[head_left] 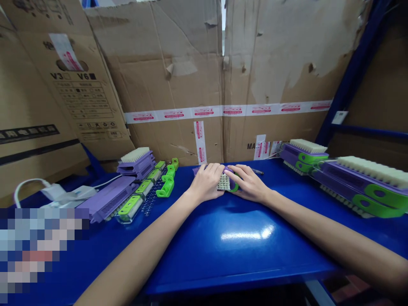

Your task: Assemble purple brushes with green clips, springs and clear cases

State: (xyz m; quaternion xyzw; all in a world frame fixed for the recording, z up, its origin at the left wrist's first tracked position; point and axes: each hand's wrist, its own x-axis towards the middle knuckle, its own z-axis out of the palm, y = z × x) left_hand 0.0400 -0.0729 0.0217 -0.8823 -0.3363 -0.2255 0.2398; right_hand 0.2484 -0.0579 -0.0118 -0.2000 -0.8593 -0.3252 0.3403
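Observation:
Near the back middle of the table, a purple brush with cream bristles and a green end is between my two hands. My left hand wraps over its left part with the fingers closed on it. At the green end, my right hand grips with bent fingers; the thumb side lies against the brush. Both palms hide much of the brush body. A dark pen lies just behind my right hand.
Purple brush bodies, green-topped clear parts, springs and green clips lie at left beside a white power strip. Brushes with green ends are stacked at right. Cardboard walls the back; a blue post rises right.

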